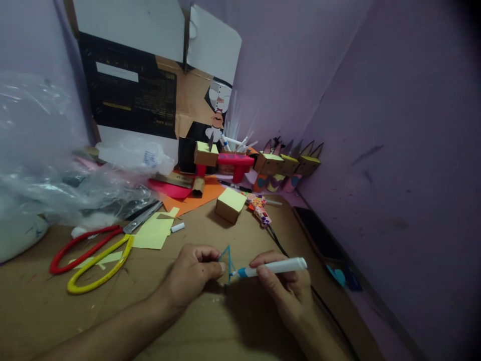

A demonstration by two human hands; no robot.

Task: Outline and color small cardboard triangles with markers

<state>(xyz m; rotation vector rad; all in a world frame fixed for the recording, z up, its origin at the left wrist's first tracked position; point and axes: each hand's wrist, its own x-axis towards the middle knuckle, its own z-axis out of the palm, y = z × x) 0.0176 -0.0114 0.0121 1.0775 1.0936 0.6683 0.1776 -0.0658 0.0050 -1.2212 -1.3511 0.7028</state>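
Between thumb and fingers, my left hand (195, 273) pinches a small cardboard triangle (226, 263) whose edges are coloured blue. My right hand (287, 283) is closed around a white marker (280, 265) with a blue collar, its tip at the triangle's right edge. Behind the hands sits a small cardboard box (230, 205) with a pale yellow top. A white marker cap (178, 227) lies on the cardboard sheet (150, 321), beside pale yellow paper scraps (152, 233).
Large scissors (99, 255) with red and yellow handles lie left. A floral glue gun (258, 206) trails a black cable on the right, near a dark phone (317, 233). Cardboard animal figures (287, 165) line the back; clear plastic bags (56, 170) fill the far left.
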